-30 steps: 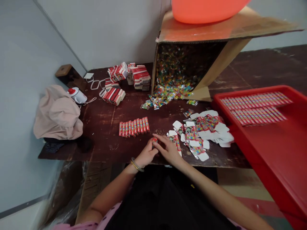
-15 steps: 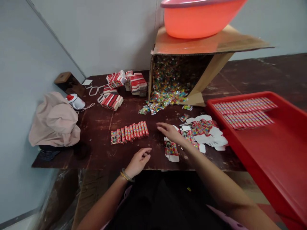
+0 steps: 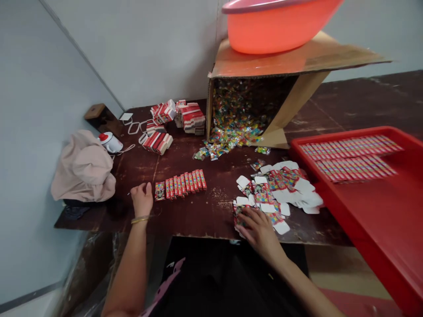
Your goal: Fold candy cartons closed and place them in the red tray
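Observation:
My left hand (image 3: 142, 201) is just off the left end of a row of small red candy boxes (image 3: 185, 183), its fingers loosely bent and apart with nothing visible in them. The boxes in that row stand side by side, and the leftmost one shows its broad printed face. At the table's front edge, my right hand (image 3: 261, 233) lies over a flat candy box with white flaps (image 3: 242, 203), fingers spread on it and partly hiding it. Beside that hand spreads a heap of similar cartons with white flaps out (image 3: 297, 196).
A cardboard box (image 3: 304, 99) on its side spills wrapped candies (image 3: 231, 136); an orange basin (image 3: 271, 33) sits on top. To the right, a red tray (image 3: 370, 202) holds two rows of boxes. Bundled flat cartons (image 3: 191, 116), a white bottle (image 3: 110, 143) and pink cloth (image 3: 86, 167) are left.
My left hand has moved left, from in front of the row to its left end. My right hand has drawn back towards me onto the flat cartons. The view has shifted slightly.

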`<state>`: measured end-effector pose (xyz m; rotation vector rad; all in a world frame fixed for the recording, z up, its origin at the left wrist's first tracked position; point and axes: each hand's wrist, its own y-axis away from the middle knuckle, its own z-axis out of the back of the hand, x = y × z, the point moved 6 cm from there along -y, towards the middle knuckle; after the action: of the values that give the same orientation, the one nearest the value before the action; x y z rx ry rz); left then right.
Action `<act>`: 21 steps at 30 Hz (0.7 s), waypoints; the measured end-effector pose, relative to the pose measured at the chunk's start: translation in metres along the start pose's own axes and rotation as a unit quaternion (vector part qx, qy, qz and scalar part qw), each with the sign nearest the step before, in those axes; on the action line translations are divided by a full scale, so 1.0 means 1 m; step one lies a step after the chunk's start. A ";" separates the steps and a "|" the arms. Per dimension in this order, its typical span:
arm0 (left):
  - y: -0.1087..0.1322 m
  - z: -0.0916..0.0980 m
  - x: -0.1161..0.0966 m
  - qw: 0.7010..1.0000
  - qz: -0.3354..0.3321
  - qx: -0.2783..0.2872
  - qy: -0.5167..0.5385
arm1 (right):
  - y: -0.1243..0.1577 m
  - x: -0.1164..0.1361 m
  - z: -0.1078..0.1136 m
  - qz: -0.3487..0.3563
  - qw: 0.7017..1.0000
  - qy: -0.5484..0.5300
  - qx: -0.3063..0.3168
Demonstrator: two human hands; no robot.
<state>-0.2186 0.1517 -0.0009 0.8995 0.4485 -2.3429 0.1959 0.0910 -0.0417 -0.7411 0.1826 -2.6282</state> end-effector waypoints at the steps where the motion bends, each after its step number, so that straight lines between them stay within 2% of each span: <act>1: -0.008 0.003 0.011 1.000 0.015 0.011 -0.006 | -0.017 0.003 0.000 -0.010 0.999 -0.035 -0.007; 4: -0.013 -0.004 0.028 0.998 0.033 0.061 0.011 | -0.079 0.017 -0.016 -0.032 0.987 -0.154 -0.015; 7: -0.001 -0.024 0.029 0.994 0.038 0.091 0.045 | -0.135 0.028 -0.047 -0.079 0.969 -0.233 -0.002; 9: 0.007 -0.036 0.026 0.991 0.038 0.100 0.077 | -0.158 0.035 -0.064 -0.086 0.965 -0.248 0.003; 13: 0.017 -0.048 0.024 0.986 0.022 0.101 0.131 | -0.167 0.048 -0.080 -0.073 0.965 -0.253 0.012; 17: 0.018 -0.046 0.031 0.989 0.001 0.072 0.131 | -0.161 0.062 -0.086 -0.074 0.964 -0.253 0.019; 21: 0.013 -0.042 0.039 0.991 -0.010 0.077 0.112 | -0.162 0.067 -0.090 -0.076 0.963 -0.256 0.030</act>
<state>-0.2130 0.1468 -0.0593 1.2433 0.3720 -2.3296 0.0412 0.2121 -0.0499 -1.4258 -0.1048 -2.4617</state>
